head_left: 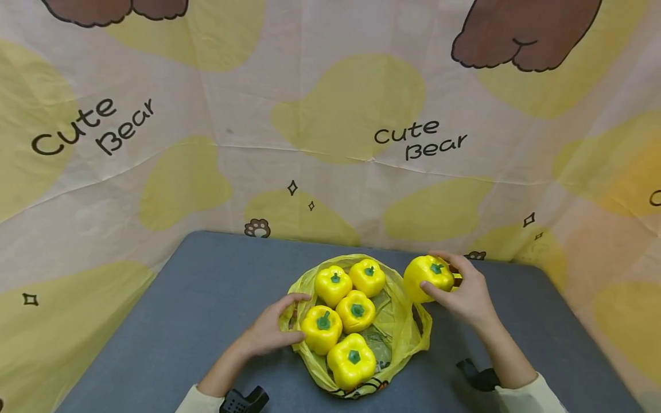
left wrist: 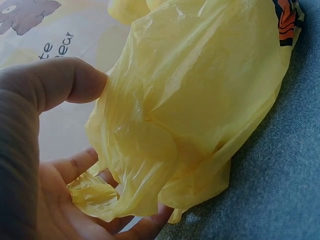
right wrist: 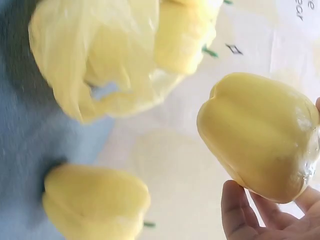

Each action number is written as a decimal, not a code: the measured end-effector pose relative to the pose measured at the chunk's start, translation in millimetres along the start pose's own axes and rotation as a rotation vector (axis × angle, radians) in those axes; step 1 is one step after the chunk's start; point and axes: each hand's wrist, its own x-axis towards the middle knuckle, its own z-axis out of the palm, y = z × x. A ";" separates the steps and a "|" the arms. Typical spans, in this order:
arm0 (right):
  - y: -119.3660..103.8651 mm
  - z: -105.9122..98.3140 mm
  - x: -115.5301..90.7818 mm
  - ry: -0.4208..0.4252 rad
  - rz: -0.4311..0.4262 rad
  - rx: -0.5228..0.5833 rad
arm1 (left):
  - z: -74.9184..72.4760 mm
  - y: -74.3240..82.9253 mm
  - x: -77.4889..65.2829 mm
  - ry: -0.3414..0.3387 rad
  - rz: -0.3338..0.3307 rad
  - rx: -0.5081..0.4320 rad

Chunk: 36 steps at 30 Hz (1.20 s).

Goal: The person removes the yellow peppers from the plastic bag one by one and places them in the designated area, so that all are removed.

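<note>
cream sleeves [head_left: 198,402] come in at the near side, with a black wrist-worn device [head_left: 244,400] at each wrist. the person's left hand [head_left: 268,330] grasps the left side of a thin yellow plastic bag [head_left: 408,342], thumb and fingers spread wide, some fingertips behind its bunched plastic. black-and-orange print shows at the bag's near rim.

the bag stands open on the surface [head_left: 232,275], which is blue-grey. inside sit five yellow bell peppers [head_left: 352,361], their green stems facing up: one near the front, two across the middle, two at the back, with crumpled plastic bare to their right.

the right hand [head_left: 467,292] grasps a single raised pepper [head_left: 424,275], thumb on its near side and fingers round the far one, off the surface by the bag's right rim. a standing pepper [right wrist: 95,202] rests on the surface to the right of the bag, mostly hidden from the head view.

behind everything hangs a pale cloth backdrop [head_left: 330,34] with yellow blotches, brown bear feet and "cute bear" lettering.
</note>
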 end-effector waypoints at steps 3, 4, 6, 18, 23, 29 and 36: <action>1.7 -11.0 1.4 0.014 0.026 -0.002 | -0.2 -0.1 -0.1 0.000 -0.004 0.002; 2.5 -14.5 1.5 0.016 0.037 0.001 | -0.3 -0.1 -0.1 -0.002 -0.007 0.000; 4.5 -21.5 1.5 0.020 0.057 0.001 | -0.4 -0.3 -0.1 -0.004 -0.008 -0.001; 33.6 -54.5 3.3 0.056 0.179 -0.090 | -0.7 -3.6 1.3 0.003 -0.023 0.008; 51.2 -64.9 1.9 0.085 0.225 -0.140 | -1.8 -3.7 1.2 -0.004 -0.008 0.005; 72.4 -70.0 -0.3 0.132 0.246 -0.150 | -1.7 -2.8 1.2 -0.006 -0.011 0.002; 102.0 -60.7 -4.4 0.077 0.342 -0.199 | -2.1 0.2 -0.1 -0.009 0.001 0.002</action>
